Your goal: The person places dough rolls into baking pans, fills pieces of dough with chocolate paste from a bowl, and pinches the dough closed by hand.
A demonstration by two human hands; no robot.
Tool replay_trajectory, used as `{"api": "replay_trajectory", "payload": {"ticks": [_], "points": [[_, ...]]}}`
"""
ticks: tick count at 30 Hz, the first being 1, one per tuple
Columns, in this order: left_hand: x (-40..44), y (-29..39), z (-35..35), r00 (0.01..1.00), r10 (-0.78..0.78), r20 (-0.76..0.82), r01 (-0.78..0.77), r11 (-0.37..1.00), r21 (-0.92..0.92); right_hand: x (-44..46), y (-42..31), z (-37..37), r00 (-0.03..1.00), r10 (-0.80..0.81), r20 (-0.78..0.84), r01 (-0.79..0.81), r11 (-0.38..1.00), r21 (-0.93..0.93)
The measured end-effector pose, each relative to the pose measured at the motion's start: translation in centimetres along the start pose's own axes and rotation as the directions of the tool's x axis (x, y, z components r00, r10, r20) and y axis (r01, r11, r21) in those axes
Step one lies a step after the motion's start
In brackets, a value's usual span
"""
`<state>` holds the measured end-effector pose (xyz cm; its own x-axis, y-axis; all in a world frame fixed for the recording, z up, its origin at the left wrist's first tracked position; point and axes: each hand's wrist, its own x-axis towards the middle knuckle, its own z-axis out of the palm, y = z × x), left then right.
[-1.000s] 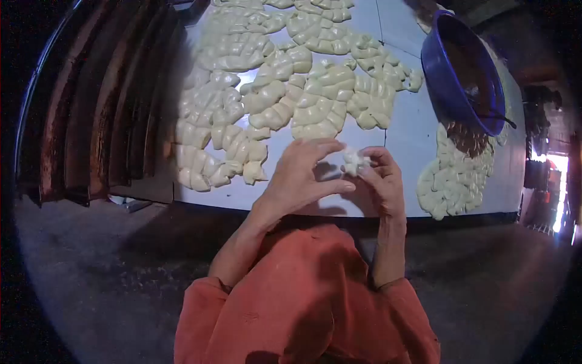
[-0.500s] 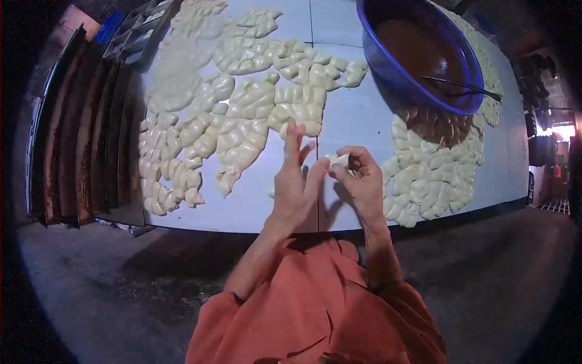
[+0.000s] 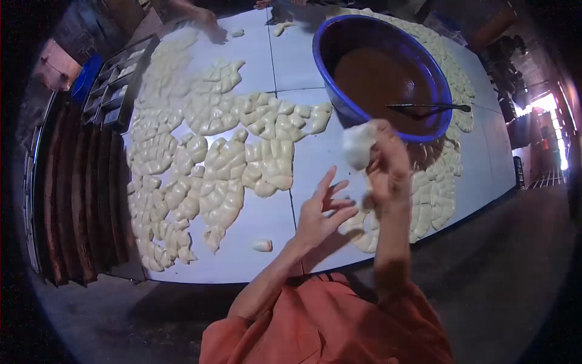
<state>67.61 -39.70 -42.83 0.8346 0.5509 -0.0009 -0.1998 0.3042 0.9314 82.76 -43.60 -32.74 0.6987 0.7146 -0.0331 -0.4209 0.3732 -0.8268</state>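
My right hand (image 3: 391, 167) is raised at the near side of the blue tub (image 3: 339, 91), pinching a flattened piece of white dough (image 3: 359, 145) that is blurred by motion. Brown paste (image 3: 379, 76) fills the tub's lower part, and a dark-handled utensil (image 3: 430, 107) lies across it. Below and left of the dough, my left hand (image 3: 324, 212) hovers over the tabletop, fingers spread, holding nothing. One small dough roll (image 3: 262, 245) sits alone near the table's front edge. Many pale, glossy dough pieces (image 3: 221, 182) are packed together on the left.
More dough pieces (image 3: 433, 197) cover the right side of the white table (image 3: 339, 255), around the tub. Dark metal trays (image 3: 79, 200) stand on edge at the left, below a compartmented tray (image 3: 124, 85). Another person's hand (image 3: 209, 24) reaches over the far edge.
My right hand has lifted the dough away from my left hand, toward the tub, and the dough looks wider. My left hand has let go. The view has tilted up, bringing in another person's hand.
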Motion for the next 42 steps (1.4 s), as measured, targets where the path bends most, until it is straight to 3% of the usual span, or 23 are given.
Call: {"api": "replay_trajectory", "payload": {"ticks": [2, 4, 5, 7, 8, 10, 11, 12, 14, 15, 16, 18, 19, 20, 25, 27, 28, 31, 34, 36, 40, 41, 42], "points": [[-0.1, 1.4, -2.4, 0.993, -0.086, 0.081, 0.067, 0.973, 0.219, 4.9, -2.8, -2.1, 0.992, -0.122, 0.036, 0.127, 0.941, -0.313], [-0.4, 1.7, -4.2, 0.986, -0.164, 0.015, 0.157, 0.967, 0.203, 9.4, -4.8, -4.8, 0.999, -0.034, 0.029, 0.045, 0.677, -0.735], [-0.5, 3.2, -4.6, 0.971, -0.231, -0.063, 0.240, 0.931, 0.276, 11.7, -4.7, -6.3, 0.999, -0.036, 0.034, 0.049, 0.677, -0.734], [-0.9, 3.3, -5.8, 0.971, -0.223, -0.092, 0.239, 0.934, 0.267, 15.7, -3.1, -9.4, 0.976, 0.208, 0.067, 0.000, 0.308, -0.951], [-1.1, 3.3, -6.4, 0.968, -0.221, -0.121, 0.246, 0.935, 0.256, 16.9, -2.0, -10.6, 0.976, 0.205, 0.070, 0.003, 0.306, -0.952], [-1.4, 3.7, -7.1, 0.958, -0.256, -0.128, 0.283, 0.914, 0.291, 17.8, -0.7, -10.5, 0.876, 0.473, 0.094, 0.155, -0.092, -0.984], [-1.8, 3.0, -7.5, 0.966, -0.228, -0.122, 0.256, 0.914, 0.315, 17.7, -0.3, -10.7, 0.861, 0.507, 0.045, 0.115, -0.107, -0.988], [-2.0, 2.6, -7.8, 0.972, -0.201, -0.119, 0.230, 0.913, 0.336, 17.3, -0.9, -9.9, 0.858, 0.512, 0.047, 0.120, -0.110, -0.987], [-2.2, 2.6, -7.9, 0.967, -0.214, -0.135, 0.247, 0.914, 0.323, 16.9, -1.6, -9.0, 0.900, 0.437, 0.003, -0.093, 0.199, -0.976], [-1.9, 2.7, -7.8, 0.967, -0.222, -0.124, 0.249, 0.926, 0.283, 16.8, -1.9, -8.8, 0.919, 0.377, 0.113, -0.058, 0.415, -0.908], [-1.5, 3.1, -7.5, 0.968, -0.226, -0.109, 0.247, 0.938, 0.244, 16.5, -2.1, -8.5, 0.919, 0.378, 0.114, -0.057, 0.414, -0.909], [-0.5, 3.7, -6.8, 0.941, -0.320, -0.112, 0.337, 0.916, 0.218, 14.8, -3.3, -7.1, 0.956, 0.290, 0.043, -0.238, 0.855, -0.460], [0.1, 3.2, -6.6, 0.963, -0.258, -0.074, 0.268, 0.940, 0.209, 13.9, -2.7, -5.6, 0.983, 0.182, -0.009, -0.172, 0.912, -0.373], [0.7, 2.7, -6.3, 0.980, -0.196, -0.040, 0.200, 0.960, 0.198, 12.7, -2.6, -4.4, 0.982, 0.189, -0.006, -0.177, 0.909, -0.377], [4.0, 5.0, -3.0, 0.967, -0.246, -0.068, 0.228, 0.952, -0.203, 6.3, 2.0, 0.1, 0.986, 0.141, 0.089, -0.129, 0.984, -0.125], [4.2, 5.0, -3.3, 0.964, -0.264, -0.027, 0.208, 0.815, -0.540, 3.9, 4.9, 0.6, 0.980, 0.173, 0.097, -0.166, 0.983, -0.074], [3.8, 4.8, -4.1, 0.968, -0.251, -0.007, 0.199, 0.784, -0.589, 3.0, 5.6, 0.5, 0.942, 0.257, 0.214, -0.258, 0.966, -0.025], [1.7, 4.0, -7.1, 0.971, -0.231, -0.064, 0.160, 0.822, -0.547, 0.2, 7.5, 1.8, 0.919, 0.278, 0.279, -0.288, 0.958, -0.003], [-0.6, 4.5, -9.2, 0.890, -0.310, -0.333, 0.154, 0.894, -0.421, -3.3, 9.2, 3.5, 0.952, 0.280, 0.122, -0.188, 0.851, -0.491], [-1.4, 3.3, -10.2, 0.865, -0.315, -0.392, 0.144, 0.902, -0.408, -4.4, 11.8, 3.9, 0.948, -0.028, 0.318, 0.268, 0.612, -0.744], [-2.6, 3.3, -10.4, 0.874, -0.256, -0.413, 0.110, 0.932, -0.346, -6.3, 14.1, 5.2, 0.954, -0.072, 0.291, 0.294, 0.415, -0.861], [-2.9, 3.6, -10.1, 0.867, -0.216, -0.449, 0.081, 0.950, -0.301, -6.4, 14.9, 5.4, 0.932, -0.198, 0.304, 0.360, 0.385, -0.850], [-3.2, 3.9, -9.9, 0.859, -0.174, -0.481, 0.054, 0.966, -0.254, -6.3, 15.1, 5.5, 0.932, -0.193, 0.307, 0.360, 0.389, -0.848]]}}
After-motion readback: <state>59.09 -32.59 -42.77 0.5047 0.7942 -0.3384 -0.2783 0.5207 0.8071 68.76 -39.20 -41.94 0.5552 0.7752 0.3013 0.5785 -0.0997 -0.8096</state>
